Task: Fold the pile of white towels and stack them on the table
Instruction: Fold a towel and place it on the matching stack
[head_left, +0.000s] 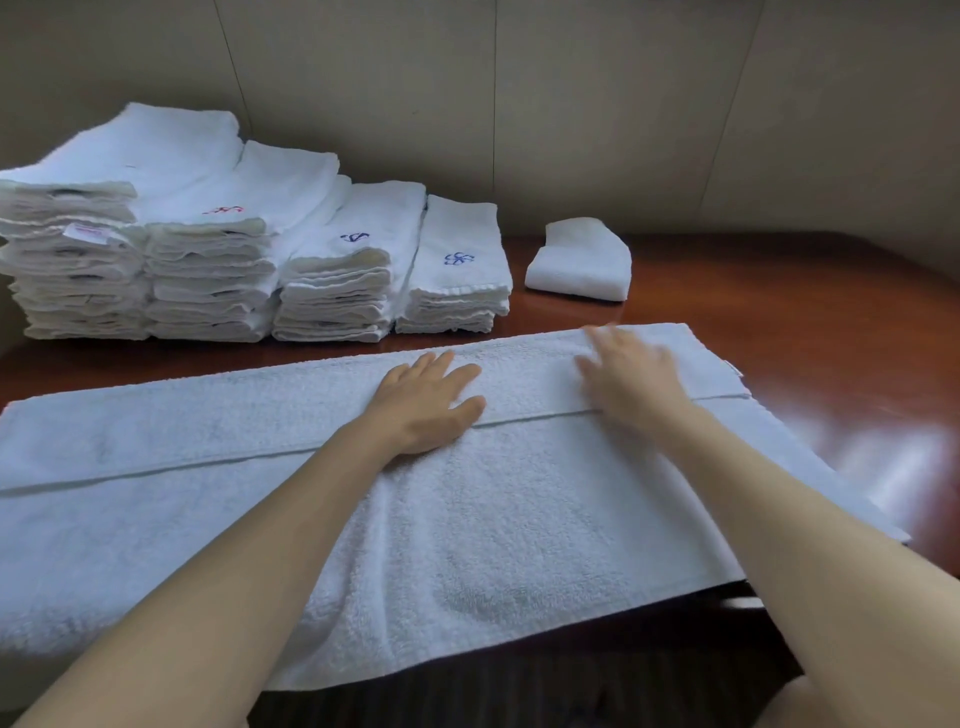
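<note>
White towel (467, 499) lies across the glossy brown desk (831, 332), left hand (426, 400) and blurred right hand (631, 376) flat on it; embroidered stacks (208, 249) upper left.

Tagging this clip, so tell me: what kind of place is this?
Probably a hotel or spa linen room: stacks of folded white towels, some monogrammed, on a polished wood table against a panelled wall.
</note>
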